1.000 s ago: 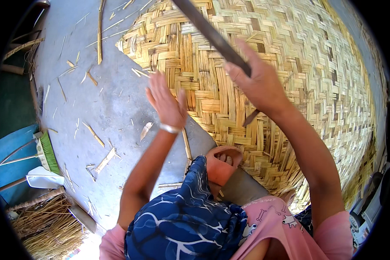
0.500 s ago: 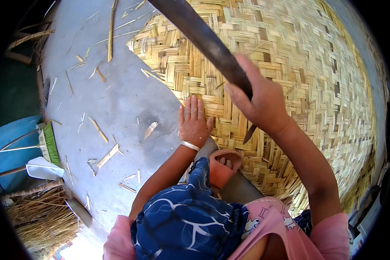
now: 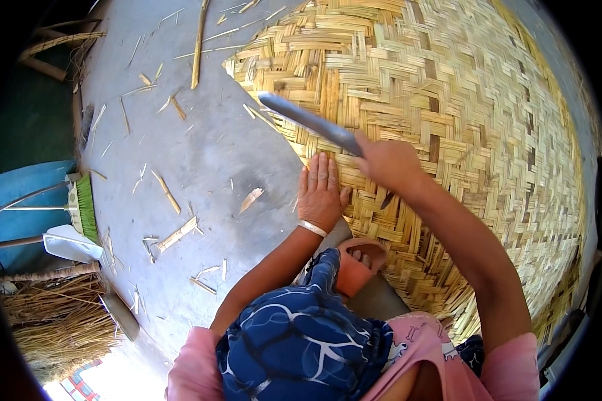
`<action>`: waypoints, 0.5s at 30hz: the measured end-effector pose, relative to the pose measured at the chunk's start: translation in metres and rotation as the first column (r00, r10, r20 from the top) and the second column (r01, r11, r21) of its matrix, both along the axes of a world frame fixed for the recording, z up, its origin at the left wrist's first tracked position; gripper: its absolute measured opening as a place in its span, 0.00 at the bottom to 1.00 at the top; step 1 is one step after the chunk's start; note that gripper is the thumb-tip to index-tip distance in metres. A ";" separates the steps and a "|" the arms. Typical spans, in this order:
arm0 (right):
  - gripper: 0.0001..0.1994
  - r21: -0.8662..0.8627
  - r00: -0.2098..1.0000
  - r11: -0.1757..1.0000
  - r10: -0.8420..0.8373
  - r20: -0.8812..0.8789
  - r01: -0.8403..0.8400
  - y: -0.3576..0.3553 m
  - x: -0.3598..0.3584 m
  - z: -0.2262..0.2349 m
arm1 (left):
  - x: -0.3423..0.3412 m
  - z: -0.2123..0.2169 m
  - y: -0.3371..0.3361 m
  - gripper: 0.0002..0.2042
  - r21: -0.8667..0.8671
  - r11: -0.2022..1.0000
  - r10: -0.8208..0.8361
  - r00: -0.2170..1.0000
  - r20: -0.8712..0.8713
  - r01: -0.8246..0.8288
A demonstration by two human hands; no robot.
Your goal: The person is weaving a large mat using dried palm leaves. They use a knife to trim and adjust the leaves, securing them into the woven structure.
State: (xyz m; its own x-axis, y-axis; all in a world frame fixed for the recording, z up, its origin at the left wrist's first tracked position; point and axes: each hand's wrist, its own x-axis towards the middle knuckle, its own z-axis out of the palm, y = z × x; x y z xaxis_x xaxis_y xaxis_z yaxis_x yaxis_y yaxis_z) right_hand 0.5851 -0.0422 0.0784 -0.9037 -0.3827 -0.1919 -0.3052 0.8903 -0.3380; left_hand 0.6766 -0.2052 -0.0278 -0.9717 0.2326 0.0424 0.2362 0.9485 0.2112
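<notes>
My right hand [image 3: 391,164] is closed round the handle of a machete [image 3: 311,121]. Its long grey blade points to the far left and lies low over the mat's left edge; whether it touches the strips I cannot tell. A dark pointed end sticks out below my fist. Fingers stretched out, my left hand [image 3: 321,194] presses flat on the left edge of the woven mat [image 3: 475,120], just nearer to me than the blade. A white bracelet [image 3: 312,228] circles that wrist. The mat is made of pale yellow split strips, with some brown ones.
My foot in an orange sandal [image 3: 354,271] rests at the mat's near edge. Split scraps [image 3: 178,234] lie about the grey floor [image 3: 201,154]. At the left stand a green-bristled broom [image 3: 85,204], a white dustpan [image 3: 70,244] and a straw bundle [image 3: 53,314].
The machete has come down from high above the mat to its left edge, my right hand lowering with it. My left hand still presses on the same edge. The whole view has shifted slightly.
</notes>
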 end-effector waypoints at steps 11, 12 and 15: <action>0.23 -0.232 0.995 0.970 -0.088 -0.043 0.076 -0.014 0.008 0.017 | 0.002 -0.002 -0.006 0.33 -0.004 1.000 0.014 1.000 -0.006 -0.014; 0.23 -0.109 0.992 0.989 -0.094 0.080 0.103 0.002 0.007 -0.003 | 0.000 0.000 -0.003 0.33 0.006 1.000 0.013 1.000 -0.013 -0.013; 0.24 -0.099 0.984 0.985 -0.128 0.123 0.140 0.008 0.006 0.007 | 0.001 0.004 -0.001 0.34 0.032 0.999 0.004 0.999 0.036 -0.005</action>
State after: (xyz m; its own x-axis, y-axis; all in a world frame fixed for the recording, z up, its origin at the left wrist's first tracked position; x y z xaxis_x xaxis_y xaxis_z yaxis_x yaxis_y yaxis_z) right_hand 0.5908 -0.0339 0.0850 -0.9223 -0.2836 -0.2627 -0.1387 0.8771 -0.4599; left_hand 0.6778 -0.2066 -0.0242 -0.9737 0.2276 0.0144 0.2239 0.9421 0.2496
